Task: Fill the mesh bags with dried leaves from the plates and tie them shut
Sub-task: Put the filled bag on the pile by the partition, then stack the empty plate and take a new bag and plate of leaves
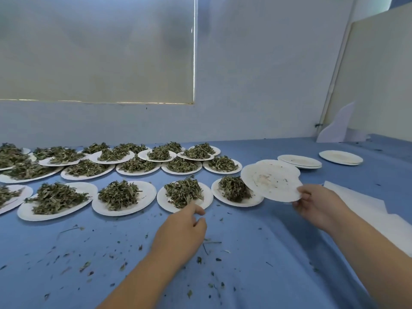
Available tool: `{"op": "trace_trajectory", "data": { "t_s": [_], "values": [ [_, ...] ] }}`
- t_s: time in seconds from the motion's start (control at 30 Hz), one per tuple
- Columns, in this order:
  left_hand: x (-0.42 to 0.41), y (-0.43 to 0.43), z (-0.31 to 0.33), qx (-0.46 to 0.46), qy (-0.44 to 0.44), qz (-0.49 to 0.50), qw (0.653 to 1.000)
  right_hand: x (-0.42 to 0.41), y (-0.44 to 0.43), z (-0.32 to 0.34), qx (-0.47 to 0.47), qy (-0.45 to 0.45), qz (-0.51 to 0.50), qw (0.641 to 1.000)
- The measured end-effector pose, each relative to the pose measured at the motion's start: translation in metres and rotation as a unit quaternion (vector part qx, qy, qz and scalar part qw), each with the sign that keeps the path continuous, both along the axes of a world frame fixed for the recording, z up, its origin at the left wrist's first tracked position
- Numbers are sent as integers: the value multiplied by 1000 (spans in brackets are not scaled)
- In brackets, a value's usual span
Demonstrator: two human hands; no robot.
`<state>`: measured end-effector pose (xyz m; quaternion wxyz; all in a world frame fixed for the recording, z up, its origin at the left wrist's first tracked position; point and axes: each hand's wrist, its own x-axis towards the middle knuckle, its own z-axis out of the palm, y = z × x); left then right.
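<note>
The dried leaves (184, 192) are seen heaped in grey-green, crumpled mounds on white paper plates (147, 195), which are set out in rows across the left and middle of the blue-covered counter (256, 253). The rear plates overlap one another, and the leftmost ones are cut off by the frame edge. An empty plate (274, 181), flecked with small bits of leaf and a faint stain, is grasped at its near rim by the right grip (318, 204) and is held tilted above the counter, its far edge overlapping the rightmost heaped plate of the front row; a second outline is seen behind it, though the number of plates held cannot be told. The left grip (180, 230) is released, with fingers loosely curled and nothing held, and is placed just before the rim of a front-row plate; whether that rim is touched cannot be made out. Two low stacks of empty plates (299, 162) are set farther right. Leaf crumbs (199, 260) are scattered over the near counter. A white sheet (361, 206) is laid at the right, partly hidden by the right forearm, and its material cannot be identified
</note>
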<state>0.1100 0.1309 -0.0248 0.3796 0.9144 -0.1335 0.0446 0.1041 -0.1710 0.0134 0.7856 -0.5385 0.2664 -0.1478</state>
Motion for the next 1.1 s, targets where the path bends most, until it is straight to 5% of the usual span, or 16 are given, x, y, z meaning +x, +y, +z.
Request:
{"op": "trace_trajectory", "data": {
  "t_s": [0.23,0.8,1.0,1.1],
  "values": [
    [-5,0,-4,-1,-1,-29,1000,68,-16,2,61,-51,-89,993],
    [-4,-2,-5,44,10,-65,997,50,-31,12,-134,49,-27,989],
    [-4,-2,-7,51,6,-73,996,7,-72,29,-421,136,-43,896],
    [-7,-2,-8,49,3,-73,996,-9,-78,18,-557,196,-1,807]
  ]
}}
